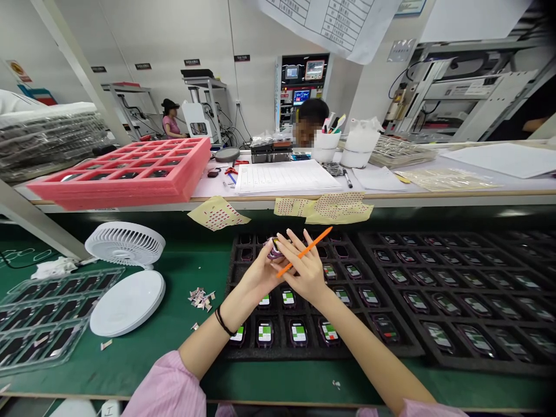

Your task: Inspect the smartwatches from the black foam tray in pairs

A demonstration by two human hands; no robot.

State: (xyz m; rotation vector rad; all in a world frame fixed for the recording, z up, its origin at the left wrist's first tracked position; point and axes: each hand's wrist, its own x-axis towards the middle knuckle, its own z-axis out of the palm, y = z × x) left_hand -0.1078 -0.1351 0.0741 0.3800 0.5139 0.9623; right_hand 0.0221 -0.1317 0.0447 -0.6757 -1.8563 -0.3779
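My left hand (254,275) is closed round a small smartwatch body (275,250) with a dark purple frame, held above the black foam tray (278,351). My right hand (309,273) meets it from the other side. A thin orange plastic stick (322,236) with a pointed end lies in my right hand, slanting up to the right. The right fingertips touch or nearly touch the watch body; the exact contact is hidden. Below both hands, several watch bodies with green-and-white screens (298,332) sit in the tray's compartments.
A second black foam tray (417,330) adjoins on the right. On the left are a white fan (128,307), a clear plastic tray (41,370) and small loose strips (201,298). The shelf ahead carries a pink foam tray (191,182) and papers (286,176). Beyond it sits a person (313,113).
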